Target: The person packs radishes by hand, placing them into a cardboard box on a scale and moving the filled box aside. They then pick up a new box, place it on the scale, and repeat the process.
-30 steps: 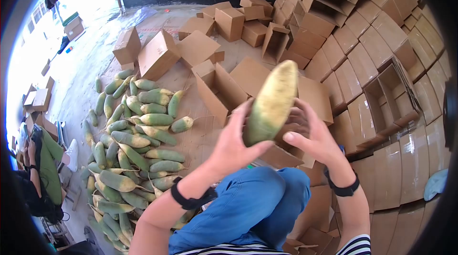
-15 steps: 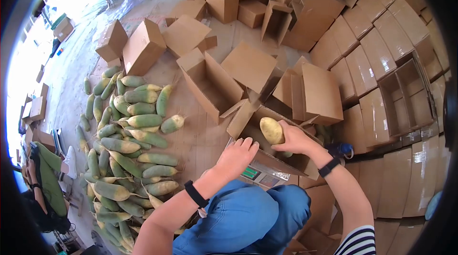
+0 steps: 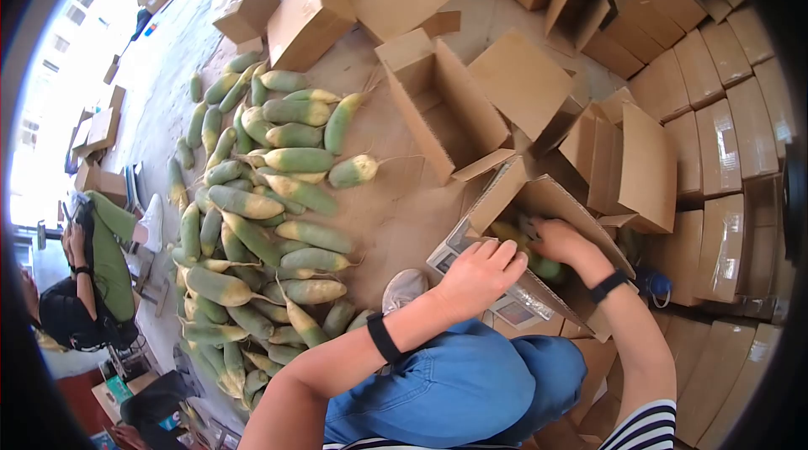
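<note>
- Right hand (image 3: 562,242) reaches down inside an open, brown, rectangular cardboard box (image 3: 572,204), its palm turned downward and its fingertips lost in shadow; I cannot tell whether they pinch anything or rest loose.
- Just beneath and beside those fingers, inside the same box, lies a plump green-and-yellowish radish (image 3: 550,271); its outline is dim, and whether others lie against it is too dark to make out.
- Left hand (image 3: 481,273) lies over the near edge of the box, fingers bent and close together; whether it grips the cardboard or merely rests there, I cannot tell.
- Good handling here probably means steadying that near wall lightly with the left hand, since thin cardboard could buckle under a heavy press.
- Easing the right fingers in and out without scraping the rim would likely spare both the skin of the radish and the wrist.
- A radish set down flat, rather than dropped, should bruise less.
- Well to the left, a heap of long green radishes with cream ends (image 3: 316,235) lies on the floor; blue-trousered knees (image 3: 471,366) are near the box, so keeping them from nudging it seems wise.
</note>
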`<state>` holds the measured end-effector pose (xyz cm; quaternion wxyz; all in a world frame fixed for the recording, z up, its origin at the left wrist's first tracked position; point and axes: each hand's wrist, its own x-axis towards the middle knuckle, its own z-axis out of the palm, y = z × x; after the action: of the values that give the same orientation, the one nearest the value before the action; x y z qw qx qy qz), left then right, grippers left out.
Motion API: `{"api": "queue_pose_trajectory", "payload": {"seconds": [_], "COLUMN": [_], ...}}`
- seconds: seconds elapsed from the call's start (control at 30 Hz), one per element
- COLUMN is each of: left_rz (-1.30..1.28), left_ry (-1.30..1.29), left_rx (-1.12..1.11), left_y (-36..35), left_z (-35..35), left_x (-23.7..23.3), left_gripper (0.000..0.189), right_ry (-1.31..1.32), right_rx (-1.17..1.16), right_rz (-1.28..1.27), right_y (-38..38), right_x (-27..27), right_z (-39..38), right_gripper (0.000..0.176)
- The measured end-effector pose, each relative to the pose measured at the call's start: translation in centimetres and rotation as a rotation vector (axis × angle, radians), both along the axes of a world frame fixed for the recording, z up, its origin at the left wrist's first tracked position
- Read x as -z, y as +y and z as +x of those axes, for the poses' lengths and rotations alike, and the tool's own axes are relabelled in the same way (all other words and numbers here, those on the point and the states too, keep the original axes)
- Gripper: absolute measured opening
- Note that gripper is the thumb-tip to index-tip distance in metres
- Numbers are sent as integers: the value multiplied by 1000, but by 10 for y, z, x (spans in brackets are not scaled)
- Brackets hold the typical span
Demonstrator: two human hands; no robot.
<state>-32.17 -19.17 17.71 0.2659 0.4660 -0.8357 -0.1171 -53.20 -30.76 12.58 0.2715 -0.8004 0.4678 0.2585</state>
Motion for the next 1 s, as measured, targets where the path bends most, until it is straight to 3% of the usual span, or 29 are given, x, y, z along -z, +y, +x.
{"api": "queue_pose_trajectory", "payload": {"seconds": [0.1,0.2,0.27,0.33,0.37,0.5,0.57,0.6,0.77,0.8,0.87,1.0], "left_rz": [-37,-26,46,320,446,701,660,667,538,525,264,53], "left_ry": [47,158,106,-35,-166,-575,-603,-599,-417,-324,-215,-191], "left_rx": [-3,-55,-254,-381,-448,-599,-661,-663,-783,-872,-1105,-1818], "left_y": [5,24,50,84,106,192,218,222,234,234,237,262], "left_z": [8,32,66,110,132,192,209,214,237,248,280,353], "left_x": [-3,-1,21,62,84,141,152,153,154,152,147,139], "left_gripper": [36,36,34,32,21,22,24,24,47,56,55,67], "right_ry": [-304,-522,-558,-570,-567,-574,-579,-572,-486,-476,-464,-458], "right_rx": [57,277,332,331,302,248,244,127,191,221,261,308], "right_rz": [-34,25,-27,-91,-120,-243,-226,-276,-409,-404,-414,-454], "right_y": [7,38,68,100,114,173,197,204,216,217,220,226], "right_x": [-57,-130,-167,-191,-199,-207,-198,-185,-183,-184,-186,-186], "right_z": [0,4,0,-5,-8,-2,9,7,10,8,7,7], "right_gripper": [48,44,43,43,43,41,42,44,40,39,36,34]}}
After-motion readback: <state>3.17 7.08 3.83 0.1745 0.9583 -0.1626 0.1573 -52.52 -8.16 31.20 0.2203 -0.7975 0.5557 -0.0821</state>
